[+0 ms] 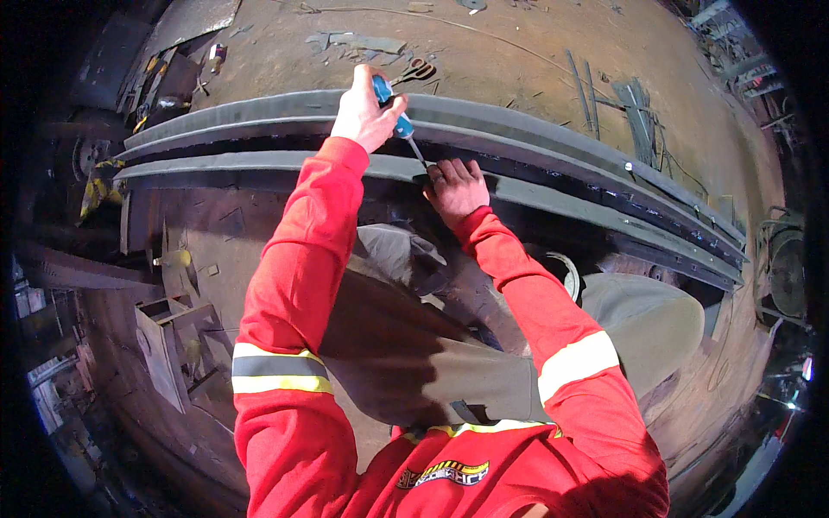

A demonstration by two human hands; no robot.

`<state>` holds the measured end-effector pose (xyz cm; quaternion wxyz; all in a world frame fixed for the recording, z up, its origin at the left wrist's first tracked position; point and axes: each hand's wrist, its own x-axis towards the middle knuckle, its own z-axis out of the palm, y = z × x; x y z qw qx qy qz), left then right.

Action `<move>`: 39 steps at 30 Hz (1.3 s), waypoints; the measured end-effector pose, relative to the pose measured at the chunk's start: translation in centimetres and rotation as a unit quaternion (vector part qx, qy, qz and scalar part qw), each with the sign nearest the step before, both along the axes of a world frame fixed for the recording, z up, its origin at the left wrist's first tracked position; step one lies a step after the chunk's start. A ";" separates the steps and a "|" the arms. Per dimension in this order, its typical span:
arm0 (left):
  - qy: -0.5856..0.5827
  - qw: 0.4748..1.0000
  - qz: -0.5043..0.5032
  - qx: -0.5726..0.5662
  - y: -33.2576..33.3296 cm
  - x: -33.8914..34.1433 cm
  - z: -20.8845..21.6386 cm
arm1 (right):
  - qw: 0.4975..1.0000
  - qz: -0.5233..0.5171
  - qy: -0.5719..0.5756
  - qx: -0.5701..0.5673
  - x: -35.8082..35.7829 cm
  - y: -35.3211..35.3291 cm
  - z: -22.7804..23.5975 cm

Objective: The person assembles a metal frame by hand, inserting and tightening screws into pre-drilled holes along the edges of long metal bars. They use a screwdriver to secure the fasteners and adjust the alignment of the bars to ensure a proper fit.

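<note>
My left hand (370, 112) is wrapped round the blue handle of a screwdriver (403, 128), its shaft slanting down and to the right. Below it lies a long grey steel beam (259, 161), with raised edges and a dark channel running between them. The tip of the screwdriver meets the near edge of this beam, beside the fingers of my right hand (458, 188). Those fingers are bent and pressed together at the edge; whatever they may pinch is hidden. Just beyond the beam, a pair of scissors (416, 71) shows its looped handles.
Thin metal rods (637, 112) lie in a bundle on the far right floor. Flat grey scraps (367, 42) are scattered beyond the beam. An open metal box frame (177, 332) stands at the near left. Close to my right forearm is a pale round rim (566, 274).
</note>
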<state>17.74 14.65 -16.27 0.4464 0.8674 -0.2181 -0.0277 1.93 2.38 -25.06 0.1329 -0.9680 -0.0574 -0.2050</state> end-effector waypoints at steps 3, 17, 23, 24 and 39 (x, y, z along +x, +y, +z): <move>0.051 0.999 0.001 -0.012 -1.3 -0.8 1.2 | 1.000 -0.007 -0.017 0.017 -0.1 -0.5 -0.6; -0.020 0.998 -0.062 0.027 -2.2 0.0 0.1 | 0.999 -0.002 -0.036 0.019 0.0 -0.4 -0.8; -0.036 0.992 -0.107 0.056 -3.4 0.1 0.6 | 0.999 0.003 -0.039 0.013 0.0 -0.4 -0.5; -0.033 0.991 -0.112 0.062 -3.6 0.1 0.8 | 0.999 0.004 -0.038 0.014 0.0 -0.4 -0.6; -0.045 0.982 -0.112 0.147 -5.5 -0.3 0.4 | 0.998 0.035 -0.044 0.029 0.4 -0.4 -1.5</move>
